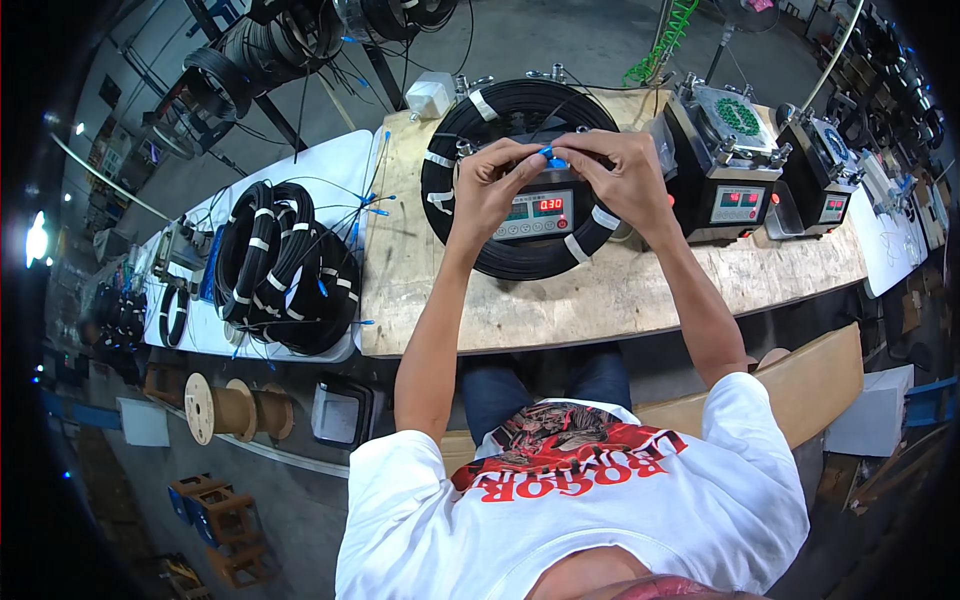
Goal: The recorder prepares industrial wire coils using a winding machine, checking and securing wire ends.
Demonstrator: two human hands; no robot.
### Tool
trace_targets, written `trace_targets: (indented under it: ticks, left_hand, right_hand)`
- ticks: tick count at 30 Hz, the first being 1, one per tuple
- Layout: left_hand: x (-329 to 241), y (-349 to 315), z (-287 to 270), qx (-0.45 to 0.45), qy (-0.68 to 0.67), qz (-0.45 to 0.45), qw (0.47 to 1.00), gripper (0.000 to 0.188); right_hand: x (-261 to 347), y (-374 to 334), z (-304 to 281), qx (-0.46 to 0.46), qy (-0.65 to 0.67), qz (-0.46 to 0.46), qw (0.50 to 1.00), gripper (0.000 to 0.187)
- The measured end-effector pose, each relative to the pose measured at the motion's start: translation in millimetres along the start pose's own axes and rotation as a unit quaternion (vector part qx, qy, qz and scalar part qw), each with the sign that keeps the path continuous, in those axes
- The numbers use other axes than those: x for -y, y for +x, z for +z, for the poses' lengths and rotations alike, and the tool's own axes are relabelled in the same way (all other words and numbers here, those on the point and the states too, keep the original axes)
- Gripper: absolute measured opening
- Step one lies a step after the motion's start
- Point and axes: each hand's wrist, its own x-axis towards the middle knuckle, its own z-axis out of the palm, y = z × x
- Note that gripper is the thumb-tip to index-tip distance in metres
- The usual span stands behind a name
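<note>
My left hand (492, 188) and my right hand (622, 178) meet above a machine with a lit display panel (534, 214). Between their fingertips they pinch a small blue connector (553, 158), partly hidden by the fingers. A thin black cable runs from near the fingers toward the back. Around the machine lies a large coil of black cable (515, 262), bound with white ties. Its far edge reaches behind my hands.
More black cable coils (290, 265) with blue ends are heaped on a white table (172, 250) at the left. Two boxy machines (725, 180) (822, 185) stand on the right of the wooden bench (640, 300). A white bottle (431, 95) sits at its back edge. Wooden spools (215, 408) rest below.
</note>
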Motion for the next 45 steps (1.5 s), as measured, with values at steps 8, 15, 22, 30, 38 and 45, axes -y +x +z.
trace_targets:
  ticks: [8, 15, 22, 30, 38, 45]
  left_hand:
    - [16, -20, -11, -0.055, 0.08, -0.03, 0.995, 0.018]
    - [13, -16, -6, -0.048, 0.11, 0.025, 0.992, 0.015]
    - [36, -24, -13, -0.05, 0.056, 0.004, 0.997, 0.016]
    - [43, -25, -6, -0.081, 0.071, -0.026, 0.994, 0.018]
    - [41, -21, -8, -0.065, 0.085, -0.035, 0.994, 0.017]
    - [38, -20, -4, -0.12, 0.094, -0.043, 0.987, 0.017]
  right_hand:
    - [-6, -2, -70, -0.344, 0.082, 0.054, 0.934, 0.017]
    - [-43, -79, -77, 0.005, 0.104, 0.215, 0.971, 0.018]
    - [-178, -210, -235, 0.105, 0.033, 0.465, 0.878, 0.018]
    - [-339, -256, -370, -0.227, -0.347, 0.478, 0.774, 0.011]
    - [-378, -263, -377, -0.282, -0.4, 0.41, 0.769, 0.036]
    - [-295, -224, -316, -0.307, -0.253, 0.3, 0.867, 0.025]
